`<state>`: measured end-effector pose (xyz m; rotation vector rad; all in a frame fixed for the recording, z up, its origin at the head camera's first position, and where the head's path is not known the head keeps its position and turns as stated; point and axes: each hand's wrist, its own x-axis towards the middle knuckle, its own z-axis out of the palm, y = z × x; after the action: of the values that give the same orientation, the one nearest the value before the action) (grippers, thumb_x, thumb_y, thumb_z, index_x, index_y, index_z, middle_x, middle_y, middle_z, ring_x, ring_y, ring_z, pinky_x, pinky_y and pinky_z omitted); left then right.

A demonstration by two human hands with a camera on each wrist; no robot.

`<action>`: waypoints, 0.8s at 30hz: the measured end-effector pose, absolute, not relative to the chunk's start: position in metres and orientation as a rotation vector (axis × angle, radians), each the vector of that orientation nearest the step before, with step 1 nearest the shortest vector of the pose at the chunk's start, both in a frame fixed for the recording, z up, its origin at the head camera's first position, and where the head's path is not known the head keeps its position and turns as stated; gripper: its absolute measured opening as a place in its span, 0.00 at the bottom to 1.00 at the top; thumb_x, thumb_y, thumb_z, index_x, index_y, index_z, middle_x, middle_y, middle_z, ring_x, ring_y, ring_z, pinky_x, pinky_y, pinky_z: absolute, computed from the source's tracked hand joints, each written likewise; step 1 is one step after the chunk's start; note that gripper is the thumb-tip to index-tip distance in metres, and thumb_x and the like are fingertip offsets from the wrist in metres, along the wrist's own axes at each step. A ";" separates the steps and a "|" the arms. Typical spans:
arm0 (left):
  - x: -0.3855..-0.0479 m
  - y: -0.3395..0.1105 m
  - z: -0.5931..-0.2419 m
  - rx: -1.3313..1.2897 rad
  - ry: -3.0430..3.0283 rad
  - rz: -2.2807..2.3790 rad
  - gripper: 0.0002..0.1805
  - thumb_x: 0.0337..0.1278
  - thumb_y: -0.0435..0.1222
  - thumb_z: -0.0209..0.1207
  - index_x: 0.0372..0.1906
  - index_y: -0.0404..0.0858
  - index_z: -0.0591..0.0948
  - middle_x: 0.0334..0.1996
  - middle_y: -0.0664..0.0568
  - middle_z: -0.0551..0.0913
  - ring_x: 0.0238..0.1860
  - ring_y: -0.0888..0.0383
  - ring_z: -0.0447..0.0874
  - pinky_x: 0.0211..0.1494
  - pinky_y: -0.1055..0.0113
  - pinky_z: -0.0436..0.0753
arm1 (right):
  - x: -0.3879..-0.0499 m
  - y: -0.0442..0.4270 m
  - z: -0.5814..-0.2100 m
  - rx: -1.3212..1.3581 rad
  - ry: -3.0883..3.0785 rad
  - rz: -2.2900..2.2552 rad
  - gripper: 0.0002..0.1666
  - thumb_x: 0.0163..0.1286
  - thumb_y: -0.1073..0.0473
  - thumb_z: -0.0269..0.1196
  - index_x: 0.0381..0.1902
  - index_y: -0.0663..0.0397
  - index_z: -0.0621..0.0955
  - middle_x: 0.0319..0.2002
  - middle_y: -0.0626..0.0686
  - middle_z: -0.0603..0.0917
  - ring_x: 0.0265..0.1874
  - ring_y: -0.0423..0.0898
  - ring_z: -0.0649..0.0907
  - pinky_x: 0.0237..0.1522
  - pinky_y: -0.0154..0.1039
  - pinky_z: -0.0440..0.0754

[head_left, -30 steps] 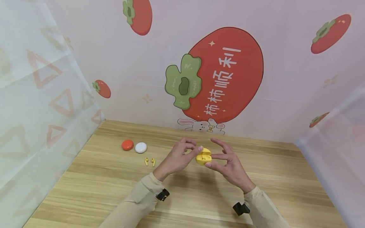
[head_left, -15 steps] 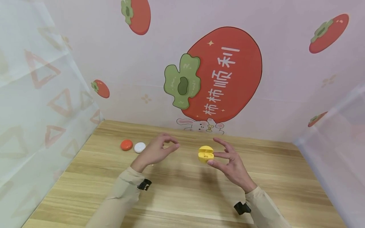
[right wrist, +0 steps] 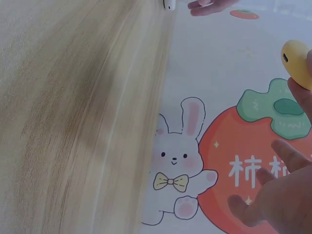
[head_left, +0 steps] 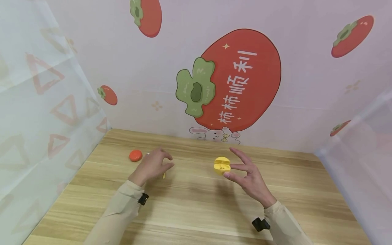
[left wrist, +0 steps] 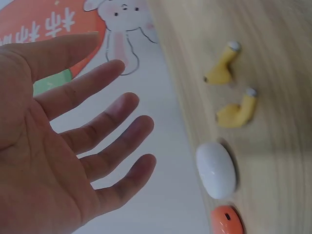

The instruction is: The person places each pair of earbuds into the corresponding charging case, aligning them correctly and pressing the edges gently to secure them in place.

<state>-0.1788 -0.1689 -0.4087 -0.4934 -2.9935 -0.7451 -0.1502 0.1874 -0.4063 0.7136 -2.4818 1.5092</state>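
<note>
In the head view my right hand (head_left: pixel 249 180) pinches a yellow earbud case (head_left: pixel 222 165) above the table, its lid raised. Thumb and a finger hold it at its right side; the other visible fingers stand away from it. My left hand (head_left: pixel 153 166) hovers over the left part of the table, fingers loosely bent around nothing. Two yellow earbuds, one (left wrist: pixel 223 68) beside the other (left wrist: pixel 239 111), lie on the wood in the left wrist view. From the head, that hand hides most of them, with only one stem tip (head_left: pixel 164 175) showing.
A white rounded case (left wrist: pixel 216 170) and a red one (head_left: pixel 135 156) lie side by side beyond the earbuds; the left hand mostly covers the white one in the head view. The wooden table (head_left: pixel 196 211) meets a printed back wall (head_left: pixel 147 119) and side walls.
My left hand has let go of the yellow case and moved left, over the earbuds. The right hand keeps holding the case, nearly in place.
</note>
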 end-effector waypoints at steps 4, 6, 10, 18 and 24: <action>-0.179 -0.173 -0.416 -0.474 -3.019 -0.656 0.11 0.60 0.38 0.68 0.45 0.37 0.89 0.46 0.46 0.84 0.48 0.44 0.83 0.52 0.40 0.77 | -0.150 0.188 -0.406 0.712 -2.485 1.493 0.14 0.60 0.61 0.76 0.45 0.55 0.91 0.74 0.51 0.69 0.77 0.54 0.58 0.65 0.74 0.57; -0.180 -0.174 -0.419 -0.468 -3.028 -0.619 0.11 0.58 0.37 0.70 0.44 0.37 0.89 0.45 0.46 0.84 0.46 0.44 0.83 0.51 0.42 0.78 | -0.150 0.188 -0.407 0.707 -2.488 1.494 0.14 0.60 0.60 0.76 0.45 0.55 0.91 0.74 0.50 0.69 0.77 0.53 0.57 0.66 0.74 0.57; -0.180 -0.177 -0.424 -0.451 -3.045 -0.556 0.09 0.55 0.35 0.70 0.41 0.38 0.90 0.44 0.46 0.84 0.44 0.43 0.83 0.49 0.44 0.78 | -0.150 0.189 -0.407 0.708 -2.488 1.497 0.14 0.60 0.61 0.76 0.45 0.55 0.91 0.74 0.48 0.68 0.77 0.54 0.57 0.66 0.74 0.56; -0.178 -0.183 -0.423 -0.398 -3.088 -0.519 0.10 0.56 0.35 0.70 0.43 0.38 0.89 0.48 0.43 0.84 0.46 0.39 0.80 0.48 0.40 0.76 | -0.151 0.188 -0.408 0.713 -2.486 1.520 0.14 0.61 0.61 0.76 0.45 0.54 0.91 0.74 0.49 0.69 0.77 0.53 0.58 0.66 0.74 0.57; -0.177 -0.189 -0.423 -0.365 -3.092 -0.508 0.10 0.56 0.35 0.70 0.43 0.37 0.89 0.44 0.43 0.84 0.45 0.40 0.80 0.45 0.44 0.77 | -0.150 0.188 -0.409 0.702 -2.487 1.561 0.14 0.61 0.61 0.76 0.46 0.52 0.91 0.73 0.50 0.69 0.76 0.54 0.59 0.65 0.74 0.60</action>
<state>-0.1773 -0.1889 -0.4230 -0.3647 -3.0918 -0.5083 -0.1505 0.1876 -0.4095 0.7020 -2.4868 1.5606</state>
